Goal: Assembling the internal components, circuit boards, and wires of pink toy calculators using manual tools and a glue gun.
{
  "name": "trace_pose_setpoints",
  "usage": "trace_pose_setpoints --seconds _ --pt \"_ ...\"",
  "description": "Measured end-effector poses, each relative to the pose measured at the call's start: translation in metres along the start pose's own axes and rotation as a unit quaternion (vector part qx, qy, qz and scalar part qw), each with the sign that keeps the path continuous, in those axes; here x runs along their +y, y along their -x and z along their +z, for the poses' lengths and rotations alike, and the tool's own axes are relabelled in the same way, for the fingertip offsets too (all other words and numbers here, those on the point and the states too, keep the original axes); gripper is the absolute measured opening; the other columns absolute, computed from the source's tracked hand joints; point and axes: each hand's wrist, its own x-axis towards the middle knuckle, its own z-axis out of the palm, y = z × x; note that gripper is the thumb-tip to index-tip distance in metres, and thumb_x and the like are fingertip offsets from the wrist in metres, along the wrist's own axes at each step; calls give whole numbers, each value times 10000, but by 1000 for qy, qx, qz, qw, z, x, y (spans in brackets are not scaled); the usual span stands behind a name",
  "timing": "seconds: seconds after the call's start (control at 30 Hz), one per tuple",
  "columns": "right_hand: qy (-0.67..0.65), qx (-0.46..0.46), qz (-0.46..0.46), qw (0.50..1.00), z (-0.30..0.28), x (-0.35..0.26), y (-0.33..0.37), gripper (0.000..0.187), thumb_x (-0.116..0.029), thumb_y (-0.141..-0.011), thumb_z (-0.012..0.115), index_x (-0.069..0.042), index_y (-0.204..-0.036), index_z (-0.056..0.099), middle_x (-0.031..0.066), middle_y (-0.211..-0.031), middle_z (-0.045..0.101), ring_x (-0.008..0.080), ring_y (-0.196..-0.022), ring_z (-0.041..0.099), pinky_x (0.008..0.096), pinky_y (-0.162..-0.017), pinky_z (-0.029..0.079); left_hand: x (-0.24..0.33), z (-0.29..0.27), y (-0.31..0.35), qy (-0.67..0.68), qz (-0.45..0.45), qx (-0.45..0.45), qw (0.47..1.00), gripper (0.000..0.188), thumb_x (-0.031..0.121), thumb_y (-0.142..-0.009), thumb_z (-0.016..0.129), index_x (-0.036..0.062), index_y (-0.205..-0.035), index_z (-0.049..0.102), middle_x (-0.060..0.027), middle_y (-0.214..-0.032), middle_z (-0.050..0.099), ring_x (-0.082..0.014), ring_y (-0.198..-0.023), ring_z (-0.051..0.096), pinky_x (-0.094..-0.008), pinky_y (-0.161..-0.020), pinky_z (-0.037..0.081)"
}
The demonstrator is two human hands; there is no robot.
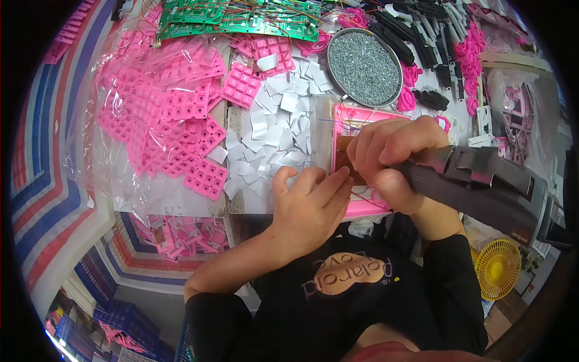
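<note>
A dark electric screwdriver point(476, 193) slants up toward me, with my right hand point(398, 148) closed around its front end. Its tip is hidden behind the fingers. Below that hand lies a pink plastic casing point(365, 208), with a brown board point(342, 146) and thin wires in it. My left hand point(304, 208) rests at the casing's left side, its fingers stretched out and apart. Its fingertips reach the brown board beside my right hand; whether they pin down something small cannot be seen.
White paper pieces point(271, 130) lie scattered left of the casing. Beyond are pink keypads point(163, 102) in clear plastic, green circuit boards point(241, 21) with wires, and a round dish of screws point(365, 66). Black plastic strips point(422, 42) lie far right; a yellow fan point(497, 269) stands lower right.
</note>
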Motion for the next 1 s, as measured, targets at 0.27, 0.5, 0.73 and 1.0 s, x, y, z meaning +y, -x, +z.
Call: trace_pose_setpoints --seconds 0.27,0.5,0.73,1.0 --pt "-51 34 9 998 -7 -9 -2 366 -318 -955 746 -113 -1087 474 -3 -617 501 145 -532 475 327 -510 411 0 3 -7 49 -3 19 999 289 208 -751 793 122 -1015 711 -2 -1074 632 -221 -975 571 -464 -889 319" --pt "-53 32 -85 994 -56 -32 -15 587 -341 -982 651 -117 -1475 423 -56 -738 494 115 -664 464 340 -685 422 -7 -20 -48 0 -67 -75 995 694 295 -652 894 65 -1244 612 -115 -1293 528 -296 -1142 510 -479 -973 315" --pt "-1 115 -44 992 -81 -18 3 596 -62 -942 623 16 -1492 408 70 -956 623 168 -801 582 308 -768 458 -2 -30 -78 -75 -36 -179 980 835 349 -584 933 46 -1277 579 -153 -1317 498 -320 -1214 483 -493 -1012 300" --pt "279 66 177 942 -71 1 43 733 -116 -783 830 -53 -1433 499 115 -1276 612 240 -1051 578 370 -856 499 6 -26 -83 -51 -46 -181 981 899 283 -503 969 24 -1243 529 -186 -1276 491 -361 -1208 487 -494 -1007 331"
